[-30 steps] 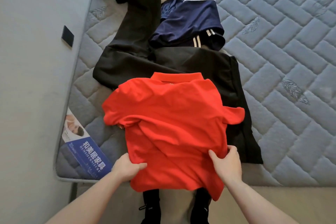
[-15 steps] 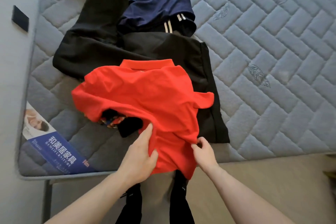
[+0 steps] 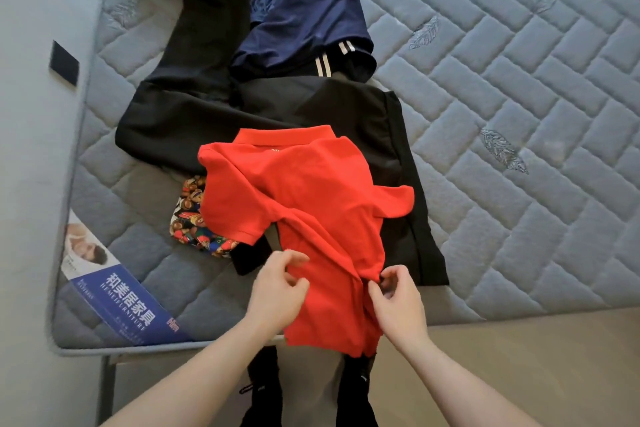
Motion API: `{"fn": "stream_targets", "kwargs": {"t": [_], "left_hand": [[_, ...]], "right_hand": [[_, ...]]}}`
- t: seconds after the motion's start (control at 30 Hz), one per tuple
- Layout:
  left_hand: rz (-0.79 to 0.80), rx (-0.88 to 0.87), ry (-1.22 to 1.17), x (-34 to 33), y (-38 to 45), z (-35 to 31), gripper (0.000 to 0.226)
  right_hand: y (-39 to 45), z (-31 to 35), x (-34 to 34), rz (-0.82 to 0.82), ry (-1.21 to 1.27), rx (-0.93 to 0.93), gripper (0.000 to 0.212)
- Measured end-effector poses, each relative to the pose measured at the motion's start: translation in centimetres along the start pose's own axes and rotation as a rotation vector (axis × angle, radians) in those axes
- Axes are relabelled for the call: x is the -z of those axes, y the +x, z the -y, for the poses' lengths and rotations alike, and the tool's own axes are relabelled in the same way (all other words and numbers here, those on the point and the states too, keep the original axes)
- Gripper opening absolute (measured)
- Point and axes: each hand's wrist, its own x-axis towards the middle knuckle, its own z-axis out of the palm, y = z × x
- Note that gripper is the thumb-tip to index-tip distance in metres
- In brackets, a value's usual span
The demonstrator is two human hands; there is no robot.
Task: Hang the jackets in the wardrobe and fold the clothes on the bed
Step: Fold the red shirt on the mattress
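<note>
Soft even daylight, wide-angle edge warping

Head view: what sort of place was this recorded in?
Most likely a bedroom at home. A bare quilted mattress lies against a plain wall, with loose clothes heaped on it, among them a red polo shirt and black trousers. No wardrobe shows.

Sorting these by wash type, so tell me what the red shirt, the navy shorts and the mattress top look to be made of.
Red shirt: looks like matte knit cotton or a blend; soft folds, ribbed collar, no shine.
Navy shorts: probably smooth synthetic sportswear; a slight sheen, with white trim.
Mattress top: grey-blue quilted woven fabric; stitched, padded blocks with embroidered feather motifs.
Fibre content cannot be confirmed by sight.
</note>
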Motion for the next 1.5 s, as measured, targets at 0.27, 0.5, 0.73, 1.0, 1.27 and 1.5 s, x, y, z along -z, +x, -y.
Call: {"fn": "stream_targets", "kwargs": {"t": [0.27,0.5,0.73,1.0,1.27,1.5], "left_hand": [[-0.434,0.242,0.144,11.0,8.2,0.5,0.098],[-0.308,0.283,0.106,12.1,11.9,-0.2,0.047],[-0.588,-0.32,0.416,12.8,9.9,-10.0,0.036],[-0.008,-0.337,0.434,1.3,11.8,-22.9,0.031],[0.055,-0.071,0.437,1.5,12.9,-13.7,0.049],[-0.312,-0.015,0.221,6.3,15.0,-10.5,0.084]], "right_hand": [[-0.7,2.3,-2.7,0.066,-0.135,0.049,0.041],[1.0,3.6,-3.3,0.118,-0.207,-0.026,0.013],[0.9,3.1,-1.5,0.271,-0.049,-0.107,0.025],[1.1,3.8,-1.5,0.372,-0.007,-0.229,0.041],[3.2,4.0,2.3,0.171,-0.087,-0.143,0.031],[10.6,6.7,5.5,-0.092,0.31,-0.254,0.061]]}}
